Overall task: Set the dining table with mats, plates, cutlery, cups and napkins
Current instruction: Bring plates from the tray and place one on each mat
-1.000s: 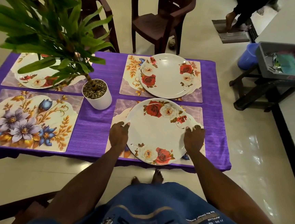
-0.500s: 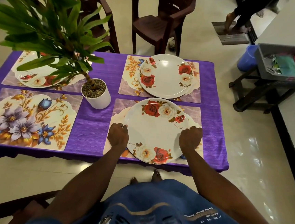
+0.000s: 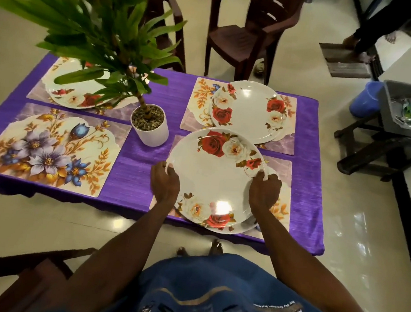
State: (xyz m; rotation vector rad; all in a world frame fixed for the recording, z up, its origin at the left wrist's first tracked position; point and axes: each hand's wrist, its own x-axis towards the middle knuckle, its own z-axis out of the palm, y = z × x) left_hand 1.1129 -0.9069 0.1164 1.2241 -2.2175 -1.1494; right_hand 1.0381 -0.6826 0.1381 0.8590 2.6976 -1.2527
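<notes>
A person's left hand (image 3: pixel 165 182) and right hand (image 3: pixel 265 189) grip opposite rims of a rose-patterned plate (image 3: pixel 216 179) above the near right floral mat (image 3: pixel 282 187); a second rim shows just beneath it. At ten o'clock, a white pot (image 3: pixel 150 132) of pebbles holds a leafy plant (image 3: pixel 98 34), beside the bare near left mat (image 3: pixel 51 148). At three o'clock, a grey bin (image 3: pixel 408 109) holds cloths.

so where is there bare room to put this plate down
The near left mat is bare, bordered by the plant pot and the table's front edge. The other three mats are taken: far left plate, far right plate, and another plate under the one both hands hold.
</notes>
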